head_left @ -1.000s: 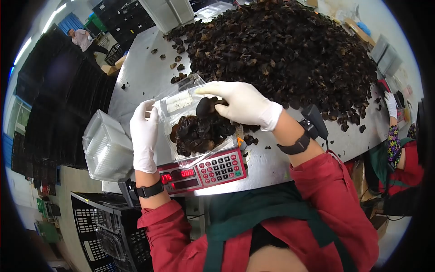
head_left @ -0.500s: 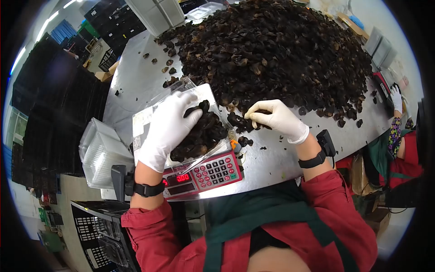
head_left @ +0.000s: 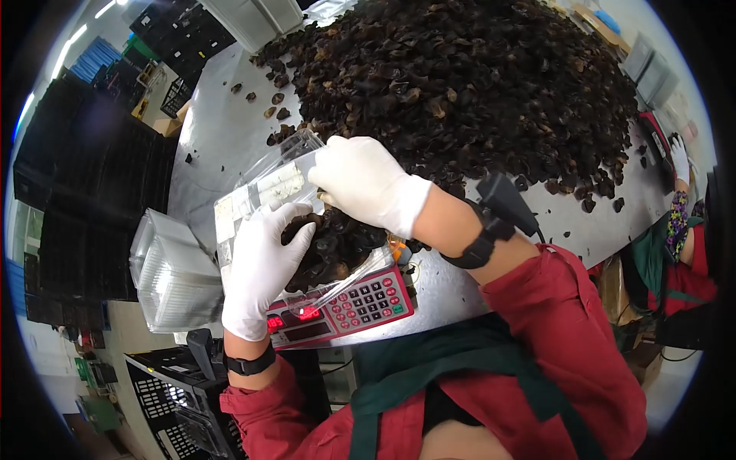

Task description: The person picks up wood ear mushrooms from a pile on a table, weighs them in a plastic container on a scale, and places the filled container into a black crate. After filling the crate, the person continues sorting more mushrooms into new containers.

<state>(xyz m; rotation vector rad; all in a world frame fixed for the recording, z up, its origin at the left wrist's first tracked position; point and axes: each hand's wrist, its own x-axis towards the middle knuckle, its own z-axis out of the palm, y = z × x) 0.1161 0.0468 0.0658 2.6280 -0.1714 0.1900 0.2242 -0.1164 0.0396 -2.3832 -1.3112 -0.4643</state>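
Note:
Dark dried pieces, like wood ear fungus, fill a clear plastic box on a red and white digital scale. My left hand, in a white glove, curls round the left side of these pieces, thumb and fingers a little apart. Over the far part of the box is my gloved right hand, its fingers bent together; whatever they hold is hidden. The clear lid stands raised behind the box. A large heap of the same pieces covers the back of the metal table.
Stacked clear boxes stand left of the scale. Black crates are piled farther left, with another crate below the table edge. At the right, a co-worker's gloved hand is beside another red scale.
My right hand has moved left from the loose pieces beside the scale to above the box. My left hand has shifted down and toward me. The scale's red digits have changed.

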